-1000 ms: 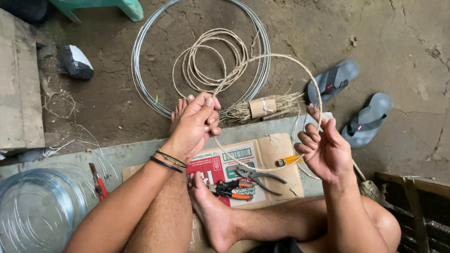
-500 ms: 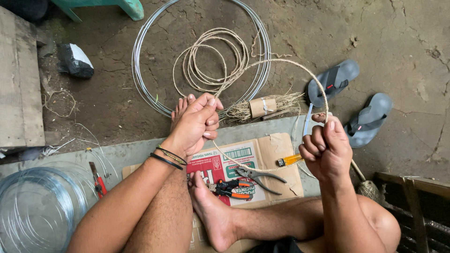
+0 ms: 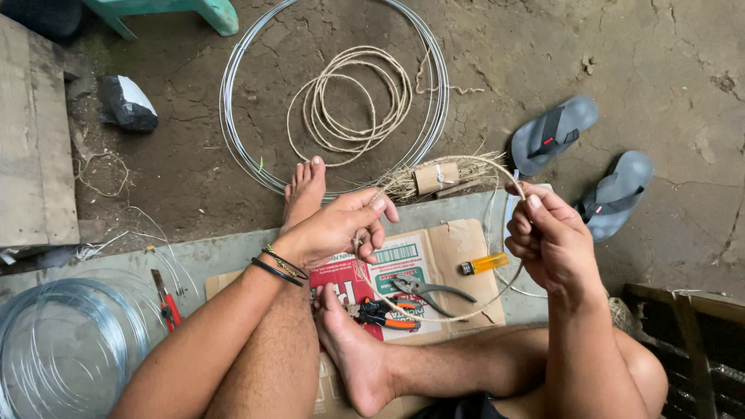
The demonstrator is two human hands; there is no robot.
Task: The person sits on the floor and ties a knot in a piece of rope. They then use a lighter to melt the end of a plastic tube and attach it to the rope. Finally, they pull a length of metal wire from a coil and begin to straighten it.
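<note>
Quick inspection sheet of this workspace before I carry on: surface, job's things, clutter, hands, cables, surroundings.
Surface: flattened cardboard on a concrete strip, cracked dirt floor beyond.
Job's things: cord loop bent between both hands; cord coil inside a large wire ring.
Clutter: pliers, orange-handled cutters, yellow lighter, red-handled tool, straw bundle, black bag.
Hands: left hand pinches the cord near the foot; right hand grips its other side.
Cables: wire coil at lower left; loose wire strands beside it.
Surroundings: two grey sandals, green stool leg, wooden plank.
</note>
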